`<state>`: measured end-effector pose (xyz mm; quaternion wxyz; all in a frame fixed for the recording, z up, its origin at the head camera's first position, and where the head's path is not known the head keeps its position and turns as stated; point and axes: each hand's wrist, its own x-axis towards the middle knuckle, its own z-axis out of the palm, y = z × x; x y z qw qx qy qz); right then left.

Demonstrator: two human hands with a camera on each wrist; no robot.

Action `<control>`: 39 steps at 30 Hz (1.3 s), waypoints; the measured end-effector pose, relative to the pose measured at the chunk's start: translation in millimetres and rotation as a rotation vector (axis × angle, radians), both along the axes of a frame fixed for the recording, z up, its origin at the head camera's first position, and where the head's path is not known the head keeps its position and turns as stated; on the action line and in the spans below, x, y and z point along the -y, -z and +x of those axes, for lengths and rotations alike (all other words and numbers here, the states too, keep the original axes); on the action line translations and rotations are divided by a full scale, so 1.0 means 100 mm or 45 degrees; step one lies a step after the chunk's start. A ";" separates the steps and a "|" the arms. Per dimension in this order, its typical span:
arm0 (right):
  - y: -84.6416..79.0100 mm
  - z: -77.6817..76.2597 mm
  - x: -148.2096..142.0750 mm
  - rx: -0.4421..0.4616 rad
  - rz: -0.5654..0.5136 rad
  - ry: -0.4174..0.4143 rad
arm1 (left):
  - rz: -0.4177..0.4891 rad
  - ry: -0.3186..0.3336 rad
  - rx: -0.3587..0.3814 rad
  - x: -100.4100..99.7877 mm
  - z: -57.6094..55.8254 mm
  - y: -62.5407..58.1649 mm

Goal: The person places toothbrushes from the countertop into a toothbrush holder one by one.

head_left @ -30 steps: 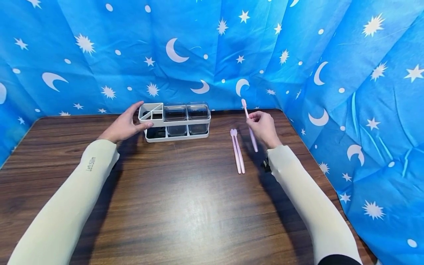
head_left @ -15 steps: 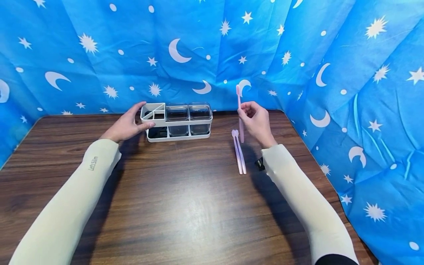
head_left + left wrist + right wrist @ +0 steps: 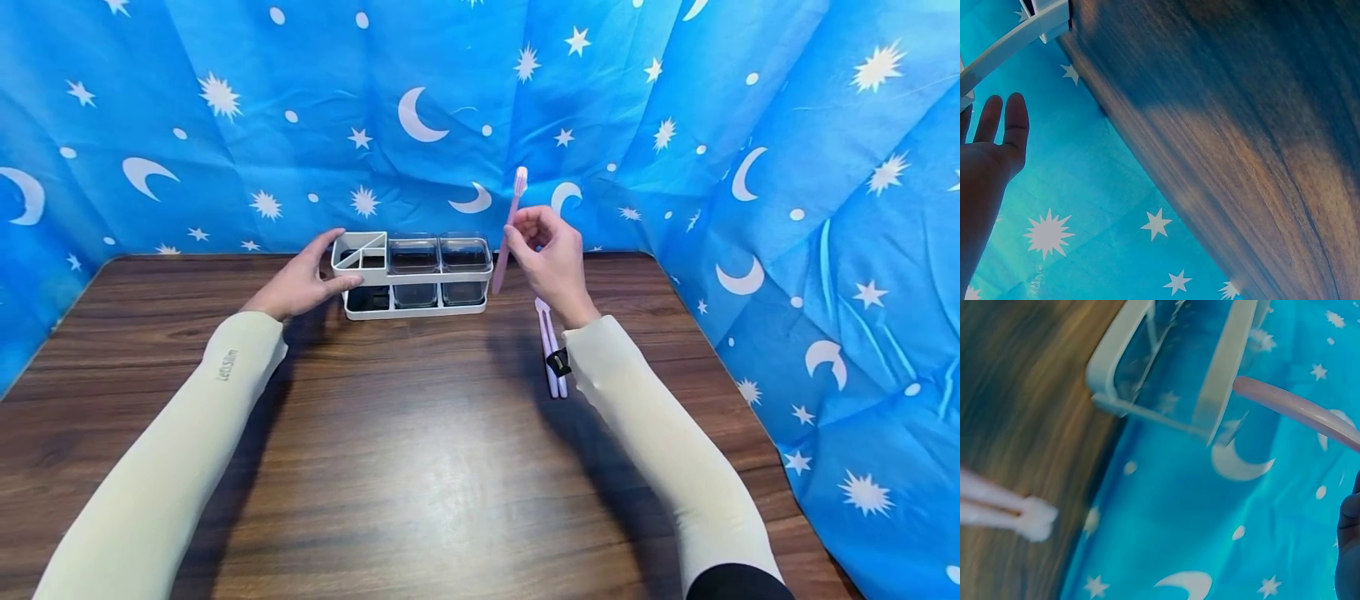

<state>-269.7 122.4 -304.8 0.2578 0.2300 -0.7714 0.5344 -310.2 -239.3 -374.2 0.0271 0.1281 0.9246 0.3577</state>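
Note:
A white two-tier toothbrush organizer (image 3: 420, 278) with clear cups stands at the back of the table. My left hand (image 3: 300, 282) holds its left end, thumb on the front rim and fingers at the back corner. In the left wrist view, some fingers of that hand (image 3: 997, 147) extend straight beside the white rim (image 3: 1016, 47). My right hand (image 3: 553, 254) pinches a pink toothbrush (image 3: 517, 196), bristles up and handle slanting down, just right of the organizer. The handle's end (image 3: 1300, 409) appears near the organizer's rim in the right wrist view; whether they touch, I cannot tell.
Two more pink toothbrushes (image 3: 554, 385) lie side by side on the dark wooden table (image 3: 420, 433), partly covered by my right wrist and its black strap (image 3: 558, 362). A blue curtain (image 3: 300, 150) with moons and stars hangs close behind and along the right.
The right hand has carried the toothbrush up and left, from above the right side of the table to the organizer's right end. The left hand has kept its place on the organizer.

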 end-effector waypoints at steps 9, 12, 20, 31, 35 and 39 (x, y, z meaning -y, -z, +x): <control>-0.14 0.02 0.34 -0.018 -0.069 -0.062 | -0.004 0.025 -0.023 0.00 0.00 0.00; -0.25 0.13 0.45 -0.057 -0.084 -0.101 | -0.010 0.033 -0.024 -0.01 0.00 -0.01; -0.37 0.20 0.68 -0.102 -0.070 -0.184 | -0.030 0.048 -0.049 0.02 -0.02 0.01; -0.22 -0.11 0.99 -0.071 0.047 -0.219 | -0.025 0.053 -0.050 0.02 -0.03 0.04; -0.17 -0.14 1.10 -0.030 0.113 -0.232 | -0.027 0.044 -0.044 0.02 -0.03 0.04; -0.14 -0.16 1.19 0.018 0.184 -0.231 | -0.031 0.038 -0.038 0.00 -0.02 0.01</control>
